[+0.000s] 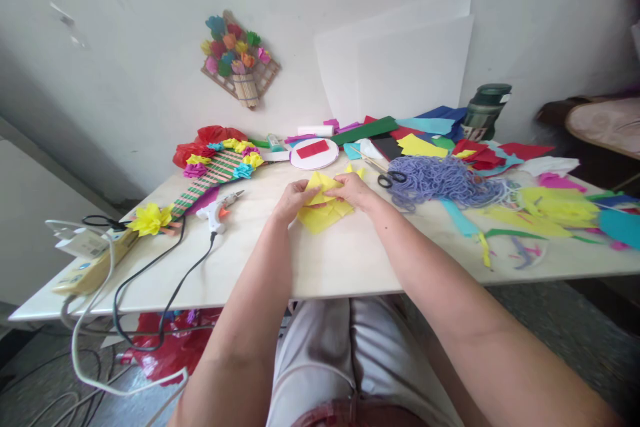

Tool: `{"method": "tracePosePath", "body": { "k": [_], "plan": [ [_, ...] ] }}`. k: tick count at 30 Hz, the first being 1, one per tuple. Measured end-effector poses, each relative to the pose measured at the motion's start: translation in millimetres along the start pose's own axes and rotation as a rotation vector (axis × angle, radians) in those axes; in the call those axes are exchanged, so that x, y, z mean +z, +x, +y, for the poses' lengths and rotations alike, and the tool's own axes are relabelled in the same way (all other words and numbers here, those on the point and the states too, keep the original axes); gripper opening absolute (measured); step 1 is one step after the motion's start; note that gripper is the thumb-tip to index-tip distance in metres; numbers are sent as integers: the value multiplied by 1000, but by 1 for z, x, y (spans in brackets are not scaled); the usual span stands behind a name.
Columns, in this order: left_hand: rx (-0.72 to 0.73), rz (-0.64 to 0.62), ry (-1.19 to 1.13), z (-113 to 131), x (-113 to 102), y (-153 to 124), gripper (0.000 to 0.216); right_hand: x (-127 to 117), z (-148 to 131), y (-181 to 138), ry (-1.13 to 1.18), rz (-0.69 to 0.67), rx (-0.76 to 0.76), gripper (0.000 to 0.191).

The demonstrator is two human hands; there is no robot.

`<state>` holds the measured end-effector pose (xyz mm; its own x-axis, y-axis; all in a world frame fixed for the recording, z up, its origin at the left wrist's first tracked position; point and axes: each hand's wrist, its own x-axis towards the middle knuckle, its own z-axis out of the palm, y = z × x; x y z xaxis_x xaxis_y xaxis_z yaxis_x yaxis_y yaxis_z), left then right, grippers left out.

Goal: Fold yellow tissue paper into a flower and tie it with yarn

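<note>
Both hands meet over the middle of the table at a piece of yellow crepe paper (pixel 323 217). My left hand (pixel 295 200) pinches its left side, and my right hand (pixel 353 188) pinches the right side. The paper looks folded or layered, with a loose part spread below the fingers. Just beyond it lies a white oval disc (pixel 300 159) with a red paper rectangle (pixel 313 149) on top. A pair of scissors (pixel 392 178) rests to the right of my right hand. Left of my left hand is a white hot glue gun (pixel 216 215).
A striped woven piece with paper flowers (pixel 213 177) lies at the left, near a power strip (pixel 95 270) and trailing cables. On the right are purple yarn (pixel 445 180), coloured paper scraps (pixel 560 208) and a dark bottle (pixel 486 112). White boards (pixel 395 67) lean on the wall.
</note>
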<state>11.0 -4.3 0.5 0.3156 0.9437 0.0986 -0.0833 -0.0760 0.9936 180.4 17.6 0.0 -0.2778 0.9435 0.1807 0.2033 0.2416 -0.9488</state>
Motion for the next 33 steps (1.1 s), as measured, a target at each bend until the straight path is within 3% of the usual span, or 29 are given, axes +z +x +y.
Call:
{"method": "tracePosePath", "body": {
  "k": [7,10,33],
  "plan": [
    [-70,106,-76,4,-9,3,24,-4,-6,-1,34,93,0,27],
    [-100,97,-98,5,-12,2,24,-5,-6,0,48,130,-30,27],
    [-167,144,-172,6,-14,0,13,-6,-6,0,127,145,-45,25]
  ]
}}
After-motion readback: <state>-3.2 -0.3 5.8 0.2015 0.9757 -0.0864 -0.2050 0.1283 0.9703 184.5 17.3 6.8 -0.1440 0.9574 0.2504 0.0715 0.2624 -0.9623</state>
